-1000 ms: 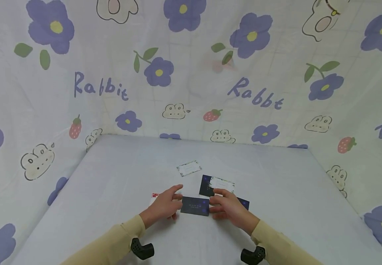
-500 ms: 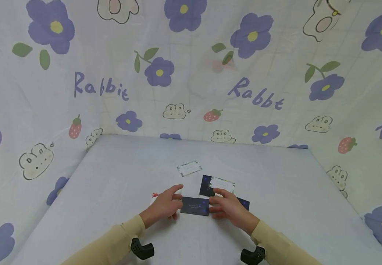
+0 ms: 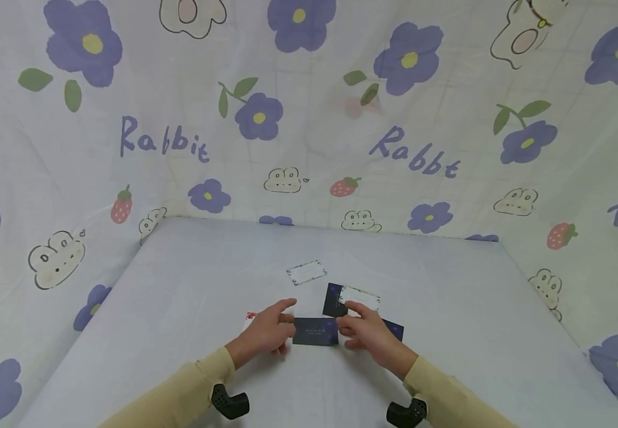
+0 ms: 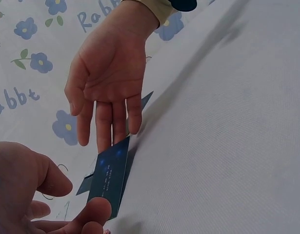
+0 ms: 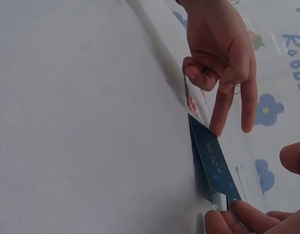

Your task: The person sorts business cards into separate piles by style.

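Left hand point(image 3: 266, 328): two fingers straight, others curled, one fingertip at the left end of the dark card point(image 3: 315, 331). Right hand point(image 3: 370, 334): fingers loosely extended, tips at the card's right end; I cannot tell how firmly either presses. Card sits between them, tilted above the white table point(image 3: 207, 261). Red-marked card point(image 3: 250, 317) partly hidden by left hand; second dark card point(image 3: 395, 329) partly by right. Farther out: leaf-bordered card point(image 3: 362, 295) overlapping a third dark card point(image 3: 332, 300); another white card point(image 3: 306, 272) apart.

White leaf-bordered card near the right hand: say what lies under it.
Under the white card lies a dark card, its left end showing; the rest, and anything else beneath, is covered.
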Demonstrator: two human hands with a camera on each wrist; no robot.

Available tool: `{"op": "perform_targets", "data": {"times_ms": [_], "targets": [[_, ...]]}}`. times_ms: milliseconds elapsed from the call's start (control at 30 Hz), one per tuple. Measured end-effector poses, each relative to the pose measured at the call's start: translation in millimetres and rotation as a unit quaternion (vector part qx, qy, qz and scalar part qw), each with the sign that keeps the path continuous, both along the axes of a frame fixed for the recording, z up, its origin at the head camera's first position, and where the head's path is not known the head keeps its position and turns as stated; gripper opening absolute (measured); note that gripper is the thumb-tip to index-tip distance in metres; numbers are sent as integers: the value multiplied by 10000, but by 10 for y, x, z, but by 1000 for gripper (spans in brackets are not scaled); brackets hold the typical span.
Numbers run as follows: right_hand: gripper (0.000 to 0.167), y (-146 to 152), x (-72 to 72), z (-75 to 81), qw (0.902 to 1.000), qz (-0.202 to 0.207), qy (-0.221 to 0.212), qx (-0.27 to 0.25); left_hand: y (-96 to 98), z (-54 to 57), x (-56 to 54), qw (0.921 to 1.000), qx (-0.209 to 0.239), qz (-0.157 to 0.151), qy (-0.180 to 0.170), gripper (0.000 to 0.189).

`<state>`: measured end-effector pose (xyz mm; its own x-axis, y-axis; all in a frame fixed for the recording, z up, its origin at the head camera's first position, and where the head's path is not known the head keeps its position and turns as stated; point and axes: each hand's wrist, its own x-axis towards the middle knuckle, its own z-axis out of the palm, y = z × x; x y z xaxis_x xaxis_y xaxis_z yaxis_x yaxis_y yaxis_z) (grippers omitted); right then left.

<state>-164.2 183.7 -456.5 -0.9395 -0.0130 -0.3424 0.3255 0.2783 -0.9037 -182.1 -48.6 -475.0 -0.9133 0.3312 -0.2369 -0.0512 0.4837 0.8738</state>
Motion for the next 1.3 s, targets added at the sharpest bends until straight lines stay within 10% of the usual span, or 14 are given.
{"op": "perform_targets", "data": {"times_ms": [1300], "targets": [[68, 82, -68, -88, 9950, -422, 541, 732, -34, 33, -31, 9996, 195, -56, 190, 65]]}}
